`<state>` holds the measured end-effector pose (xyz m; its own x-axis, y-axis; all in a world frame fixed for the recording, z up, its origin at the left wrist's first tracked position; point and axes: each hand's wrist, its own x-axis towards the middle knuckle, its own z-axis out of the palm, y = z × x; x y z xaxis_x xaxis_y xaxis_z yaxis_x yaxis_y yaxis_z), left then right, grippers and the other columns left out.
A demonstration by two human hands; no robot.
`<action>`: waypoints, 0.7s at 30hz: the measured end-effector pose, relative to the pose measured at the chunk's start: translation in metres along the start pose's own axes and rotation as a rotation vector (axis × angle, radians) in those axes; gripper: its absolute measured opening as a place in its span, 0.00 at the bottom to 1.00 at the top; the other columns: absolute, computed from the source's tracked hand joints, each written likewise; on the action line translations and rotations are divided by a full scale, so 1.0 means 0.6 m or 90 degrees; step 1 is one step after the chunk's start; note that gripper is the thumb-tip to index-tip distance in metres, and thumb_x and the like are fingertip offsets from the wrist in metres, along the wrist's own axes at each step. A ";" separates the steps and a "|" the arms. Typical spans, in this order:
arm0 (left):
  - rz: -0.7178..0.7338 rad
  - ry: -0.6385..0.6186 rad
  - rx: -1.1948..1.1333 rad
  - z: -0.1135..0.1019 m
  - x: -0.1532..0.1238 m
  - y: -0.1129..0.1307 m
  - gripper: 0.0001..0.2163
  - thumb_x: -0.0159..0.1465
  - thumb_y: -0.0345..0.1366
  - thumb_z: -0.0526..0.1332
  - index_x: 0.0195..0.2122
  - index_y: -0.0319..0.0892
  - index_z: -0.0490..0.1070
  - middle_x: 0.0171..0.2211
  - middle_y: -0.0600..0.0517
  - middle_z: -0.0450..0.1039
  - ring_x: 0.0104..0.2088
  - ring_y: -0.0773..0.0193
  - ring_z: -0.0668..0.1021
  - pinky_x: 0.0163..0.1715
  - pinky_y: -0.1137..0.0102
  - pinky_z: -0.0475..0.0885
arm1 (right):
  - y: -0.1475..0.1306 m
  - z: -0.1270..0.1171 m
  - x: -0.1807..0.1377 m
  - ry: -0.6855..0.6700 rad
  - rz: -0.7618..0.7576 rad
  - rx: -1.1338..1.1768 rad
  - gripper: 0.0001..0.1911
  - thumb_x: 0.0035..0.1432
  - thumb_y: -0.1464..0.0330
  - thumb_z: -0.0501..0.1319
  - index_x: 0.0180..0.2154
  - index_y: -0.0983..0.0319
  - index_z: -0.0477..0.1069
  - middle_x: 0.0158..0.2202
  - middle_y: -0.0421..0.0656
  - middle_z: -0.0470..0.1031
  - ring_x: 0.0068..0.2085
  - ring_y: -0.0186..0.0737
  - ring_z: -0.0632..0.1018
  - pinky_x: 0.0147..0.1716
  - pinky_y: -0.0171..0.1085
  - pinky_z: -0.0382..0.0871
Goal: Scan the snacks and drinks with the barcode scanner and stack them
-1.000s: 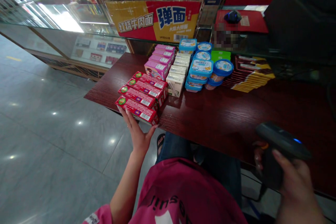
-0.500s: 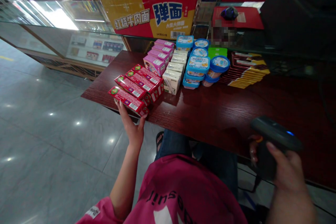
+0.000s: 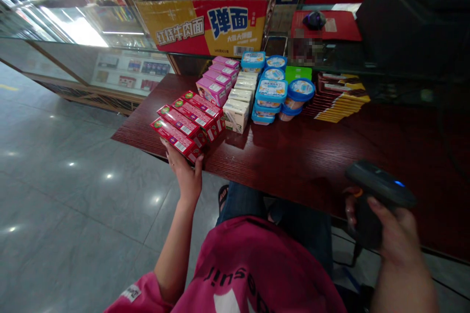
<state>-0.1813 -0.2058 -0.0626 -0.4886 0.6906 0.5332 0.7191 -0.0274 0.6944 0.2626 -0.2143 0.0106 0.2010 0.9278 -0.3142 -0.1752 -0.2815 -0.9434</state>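
My left hand (image 3: 184, 168) is grasping the nearest red box (image 3: 174, 135) just ahead, its length slanting rightward toward me; my farther right hand (image 3: 394, 227) is clenching a scanner (image 3: 378, 182).

1. Those boxes (image 3: 185, 124) by the hand are red, with white barcode patches and green emblems.
2. Behind, pink boxes (image 3: 216, 78); cream packs (image 3: 236, 110).
3. Tubs (image 3: 271, 88) wear bright blue lids.
4. Bench (image 3: 286, 161): dark reddish-brown, grain-streaked.
5. Scanner (image 3: 380, 183): blackish, blue light, orange touch.
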 end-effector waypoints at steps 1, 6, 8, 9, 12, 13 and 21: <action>-0.014 -0.003 0.014 0.006 0.000 0.003 0.51 0.70 0.54 0.65 0.81 0.42 0.33 0.82 0.36 0.31 0.81 0.47 0.41 0.79 0.49 0.35 | 0.000 0.001 0.000 0.003 0.002 0.003 0.25 0.37 0.56 0.85 0.36 0.61 0.85 0.24 0.46 0.81 0.17 0.42 0.77 0.13 0.35 0.73; -0.059 -0.038 0.076 0.027 -0.001 0.019 0.55 0.69 0.59 0.64 0.80 0.32 0.30 0.80 0.29 0.26 0.81 0.43 0.37 0.77 0.45 0.28 | -0.001 0.008 -0.007 0.014 0.004 0.011 0.25 0.36 0.56 0.85 0.36 0.61 0.85 0.24 0.45 0.81 0.17 0.41 0.76 0.13 0.34 0.73; -0.059 -0.042 0.089 0.024 -0.001 0.021 0.57 0.67 0.61 0.64 0.80 0.31 0.31 0.80 0.28 0.26 0.81 0.41 0.37 0.77 0.44 0.29 | -0.003 0.014 -0.013 0.021 -0.005 0.013 0.25 0.38 0.56 0.84 0.36 0.61 0.85 0.24 0.44 0.80 0.17 0.39 0.76 0.13 0.33 0.72; -0.055 -0.041 0.085 0.021 -0.001 0.023 0.57 0.67 0.62 0.64 0.80 0.33 0.31 0.80 0.28 0.27 0.81 0.41 0.38 0.77 0.44 0.31 | -0.003 0.016 -0.016 0.027 -0.008 0.016 0.24 0.39 0.56 0.84 0.36 0.61 0.85 0.24 0.44 0.80 0.17 0.38 0.76 0.14 0.32 0.72; -0.042 -0.027 0.037 0.005 -0.003 0.027 0.52 0.69 0.60 0.63 0.81 0.41 0.32 0.81 0.34 0.31 0.81 0.42 0.43 0.77 0.44 0.39 | -0.004 0.020 -0.020 0.047 0.006 0.036 0.24 0.39 0.57 0.84 0.36 0.62 0.84 0.24 0.43 0.80 0.18 0.37 0.76 0.14 0.30 0.72; -0.043 -0.020 0.022 0.000 -0.004 0.029 0.51 0.70 0.60 0.62 0.81 0.44 0.32 0.81 0.35 0.33 0.81 0.42 0.45 0.77 0.44 0.40 | -0.004 0.019 -0.019 0.050 0.018 0.039 0.24 0.38 0.57 0.85 0.35 0.62 0.84 0.24 0.44 0.80 0.17 0.38 0.76 0.13 0.31 0.72; -0.030 0.119 -0.163 -0.038 0.026 0.001 0.37 0.75 0.63 0.48 0.79 0.49 0.50 0.77 0.39 0.55 0.71 0.48 0.69 0.72 0.51 0.61 | 0.001 0.004 -0.004 0.061 0.065 0.031 0.27 0.30 0.58 0.85 0.33 0.62 0.83 0.22 0.45 0.80 0.17 0.42 0.76 0.12 0.34 0.72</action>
<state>-0.1999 -0.2113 -0.0430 -0.6173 0.5517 0.5609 0.5576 -0.1962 0.8066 0.2596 -0.2163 0.0111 0.2702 0.8670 -0.4188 -0.2460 -0.3583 -0.9006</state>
